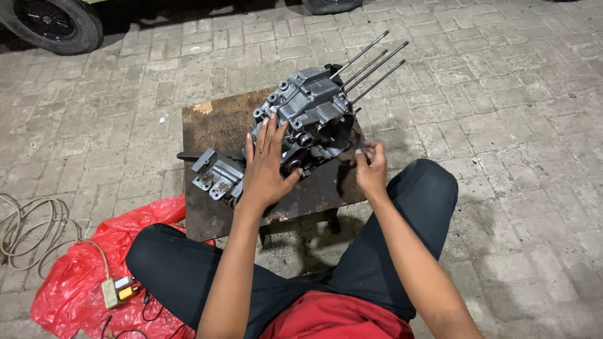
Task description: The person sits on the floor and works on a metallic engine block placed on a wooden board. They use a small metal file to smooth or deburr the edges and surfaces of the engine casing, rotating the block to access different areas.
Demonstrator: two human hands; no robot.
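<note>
A grey metal engine crankcase (314, 110) with several long studs (374, 63) pointing up and right lies on a low rusty metal stool (213, 119). My left hand (267, 166) rests flat on the near left side of the crankcase, fingers spread. At the casing's right edge, my right hand (370, 166) pinches something small and dark; what it is I cannot make out. A grey bench vise (217, 176) sits on the stool just left of my left hand.
A red plastic bag (75, 276) lies on the paving at the left, with a small box with a yellow switch (119, 292) and coiled cable (31, 229) on and beside it. Vehicle tyres (53, 25) stand at the far left and at the top. My legs straddle the stool.
</note>
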